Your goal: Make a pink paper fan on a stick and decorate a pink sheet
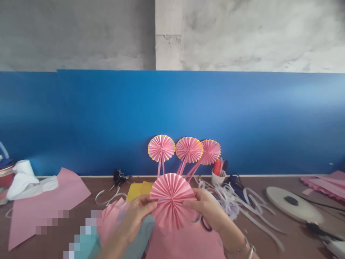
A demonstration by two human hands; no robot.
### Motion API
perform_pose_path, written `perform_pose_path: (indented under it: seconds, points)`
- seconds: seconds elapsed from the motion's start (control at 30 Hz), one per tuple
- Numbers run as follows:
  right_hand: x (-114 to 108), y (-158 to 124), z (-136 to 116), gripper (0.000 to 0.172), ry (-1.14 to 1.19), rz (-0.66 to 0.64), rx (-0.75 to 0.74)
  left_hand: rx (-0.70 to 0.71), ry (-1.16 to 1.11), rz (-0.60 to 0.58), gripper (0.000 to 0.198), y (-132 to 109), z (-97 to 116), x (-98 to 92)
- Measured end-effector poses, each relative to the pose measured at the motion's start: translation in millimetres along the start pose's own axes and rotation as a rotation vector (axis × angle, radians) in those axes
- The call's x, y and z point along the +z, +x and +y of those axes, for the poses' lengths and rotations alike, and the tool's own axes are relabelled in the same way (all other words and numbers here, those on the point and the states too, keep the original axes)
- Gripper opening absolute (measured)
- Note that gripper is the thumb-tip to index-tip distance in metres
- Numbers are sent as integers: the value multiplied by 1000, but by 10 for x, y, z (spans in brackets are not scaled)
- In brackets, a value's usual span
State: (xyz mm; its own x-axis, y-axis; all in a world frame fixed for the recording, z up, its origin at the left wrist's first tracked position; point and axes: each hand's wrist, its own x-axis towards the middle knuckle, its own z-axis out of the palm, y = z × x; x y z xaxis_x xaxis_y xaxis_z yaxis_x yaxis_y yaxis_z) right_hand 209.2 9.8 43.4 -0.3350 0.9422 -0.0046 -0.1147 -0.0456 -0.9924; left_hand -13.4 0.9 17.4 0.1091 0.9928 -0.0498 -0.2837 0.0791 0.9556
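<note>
A round pink pleated paper fan point(172, 212) is spread into a nearly full disc between my hands, above the table. My left hand point(137, 212) pinches its left edge, thumb in front. On the opposite edge my right hand point(206, 208) grips it the same way. Below the fan lies a pink paper sheet point(185, 242). Beside my right hand the dark handle loop of what looks like scissors point(206, 226) shows in part. Behind, three finished-looking pleated fans, a left one point(161, 148), a middle one point(189, 149) and a right one point(211, 151), lean against the blue wall on pink handles.
White paper strips point(231, 201) lie tangled at right, near a white cup of pens point(217, 177) and an oval white board point(293, 205). Yellow paper point(138, 190) and keys point(118, 177) sit behind my left hand. A large pink sheet point(48, 201) and white tissue point(32, 185) lie far left.
</note>
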Motion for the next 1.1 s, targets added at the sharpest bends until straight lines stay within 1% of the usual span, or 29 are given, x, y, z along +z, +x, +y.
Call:
perform_pose_path:
  seconds: [0.07, 0.1, 0.2, 0.27, 0.4, 0.47, 0.6, 0.7, 0.77, 0.83, 0.9, 1.03, 1.1]
  points:
    - [0, -16, -26, 25, -20, -18, 19, 18, -45, -69, 35, -12, 20, 16]
    - [1, -21, -33, 25, -27, -21, 23, 40, -41, -72, 36, -18, 26, 24]
    - [6, -28, -39, 26, -42, -1, 18, 99, 30, -31, 29, -24, 24, 25]
    - [12, -31, -39, 26, -63, 13, 7, 113, 72, -10, 25, -19, 13, 11]
    - [29, -24, -36, 29, -98, -5, -66, 113, 74, 9, 25, 7, -15, -19]
    - [37, -10, -30, 29, -107, 13, -90, 114, 74, 1, 24, 18, -24, -30]
    - [45, 18, -20, 30, -86, 68, -97, 110, 70, -7, 24, 21, -22, -39]
    - [50, 22, -8, 31, -42, 82, -84, 83, 59, -22, 25, 22, -21, -43]
    - [50, 22, 15, 28, -18, 91, -87, 70, 50, -44, 24, 31, -31, -56]
    - [43, 28, 50, 24, 7, 126, -87, 59, 49, -60, 23, 45, -47, -76]
    - [27, 43, 89, 22, 38, 155, -66, 52, 51, -33, 20, 59, -63, -96]
    - [-20, 86, 148, 22, 70, 149, -29, 12, 43, 110, 19, 65, -80, -102]
    - [-38, 105, 169, 24, 67, 156, -26, -7, 21, 124, 21, 63, -85, -90]
